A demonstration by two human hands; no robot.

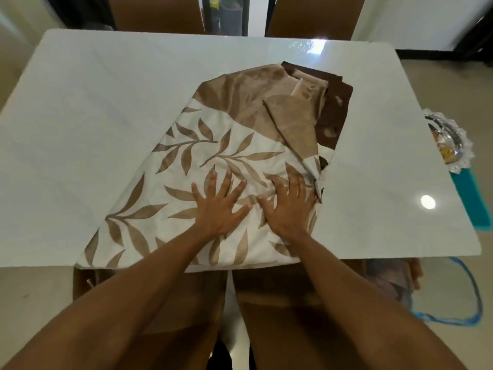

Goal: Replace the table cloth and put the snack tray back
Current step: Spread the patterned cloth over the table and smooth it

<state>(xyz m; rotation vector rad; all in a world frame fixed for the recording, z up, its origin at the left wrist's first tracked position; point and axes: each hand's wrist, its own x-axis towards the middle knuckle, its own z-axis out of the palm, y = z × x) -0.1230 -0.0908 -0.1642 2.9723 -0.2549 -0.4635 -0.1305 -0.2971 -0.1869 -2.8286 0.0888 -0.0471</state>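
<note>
We see a glossy white tabletop [93, 116] with a round glare spot [428, 202] toward its near right corner. A brown chair back [154, 12] stands at the far edge toward the left, a second chair back [314, 14] toward the right, and a grey cylinder [230, 14] shows between them, farther off. Off the right edge lies a teal object [472, 198]. Past the near right corner a blue cord [477, 297] loops on the pale floor [32, 297].

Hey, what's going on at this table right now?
A person is laying out a folded, leaf-patterned table cloth on a glossy white table. The left hand and right hand press flat on it near the table's front edge, fingers spread. The cloth is only partly unfolded, so most of the table is uncovered. The glass snack tray waits off beyond the table's right edge, not yet put back.
</note>
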